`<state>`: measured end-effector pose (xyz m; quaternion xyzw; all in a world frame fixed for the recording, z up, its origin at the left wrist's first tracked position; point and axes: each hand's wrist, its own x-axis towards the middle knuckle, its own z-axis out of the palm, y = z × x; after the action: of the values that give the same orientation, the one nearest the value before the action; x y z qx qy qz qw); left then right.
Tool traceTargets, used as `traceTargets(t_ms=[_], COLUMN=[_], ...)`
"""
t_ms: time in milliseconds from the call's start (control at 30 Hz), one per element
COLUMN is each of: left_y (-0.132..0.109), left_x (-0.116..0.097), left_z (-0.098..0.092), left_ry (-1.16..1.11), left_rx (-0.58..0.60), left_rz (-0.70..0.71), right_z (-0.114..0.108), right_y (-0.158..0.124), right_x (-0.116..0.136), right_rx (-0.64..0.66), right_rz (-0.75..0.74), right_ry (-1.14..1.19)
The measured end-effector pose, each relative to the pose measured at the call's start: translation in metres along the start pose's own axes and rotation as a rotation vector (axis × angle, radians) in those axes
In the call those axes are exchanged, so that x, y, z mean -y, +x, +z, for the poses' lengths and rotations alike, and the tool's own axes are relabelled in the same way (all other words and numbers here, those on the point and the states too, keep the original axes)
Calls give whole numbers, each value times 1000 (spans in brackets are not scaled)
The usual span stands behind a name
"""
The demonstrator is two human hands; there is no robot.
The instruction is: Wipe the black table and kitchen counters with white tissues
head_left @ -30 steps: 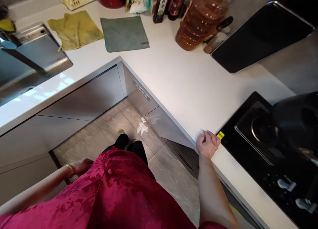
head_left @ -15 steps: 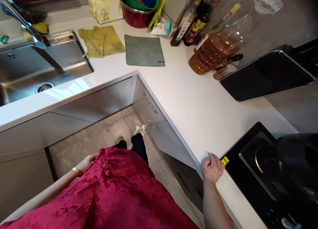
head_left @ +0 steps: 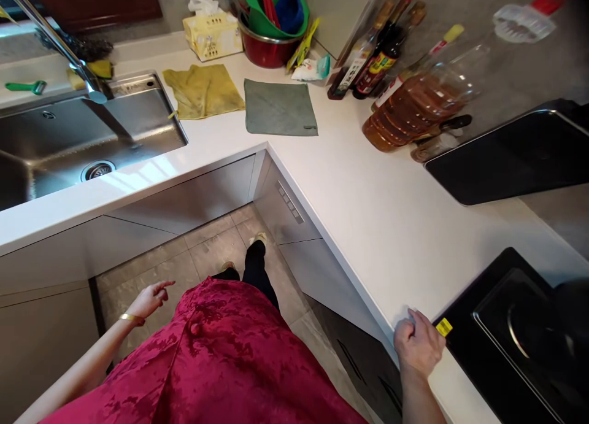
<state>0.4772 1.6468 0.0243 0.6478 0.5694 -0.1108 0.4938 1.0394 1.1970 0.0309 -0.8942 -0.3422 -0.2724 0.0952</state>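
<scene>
My left hand (head_left: 151,298), with a gold bangle (head_left: 132,319) at the wrist, hangs in the air over the floor beside my red patterned top (head_left: 248,350). Its index finger points out, the other fingers are loosely bent, and it holds nothing. My right hand (head_left: 419,343) rests on the front edge of the white countertop (head_left: 368,227), its fingers curled in a loose fist with no object visible in it. Just right of its knuckles are a yellow label (head_left: 444,327) and the black stove (head_left: 483,326).
To the left lies a steel sink (head_left: 151,120) with a tap (head_left: 94,92) and a green peeler (head_left: 27,87). Yellow (head_left: 202,92) and grey-green (head_left: 280,108) cloths lie near the corner. Bottles (head_left: 377,68), a large oil jug (head_left: 414,114) and a black panel (head_left: 510,154) line the wall.
My left hand has moved off my top and out to the left, its index finger now extended. My right hand stays on the counter edge. The view has shifted slightly.
</scene>
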Motion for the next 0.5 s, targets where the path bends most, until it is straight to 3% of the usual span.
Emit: traceTargets(t_ms=[133,267,367,500], left_y=[30,35,24,3], left_x=[-25,-48,-35,14], left_z=[-18,-18,-12,-12], left_ry=[7,-7,48,113], left_rx=[-27,-54,-32,-57], left_rz=[50,44,37,-34], right_z=[0,1,1,-1], right_y=[0,0,0,1], right_x=[1,2,3,3], right_rx=[-20,-17,14,26], right_rz=[-3,18,44,16], right_ry=[-10,3,24,5])
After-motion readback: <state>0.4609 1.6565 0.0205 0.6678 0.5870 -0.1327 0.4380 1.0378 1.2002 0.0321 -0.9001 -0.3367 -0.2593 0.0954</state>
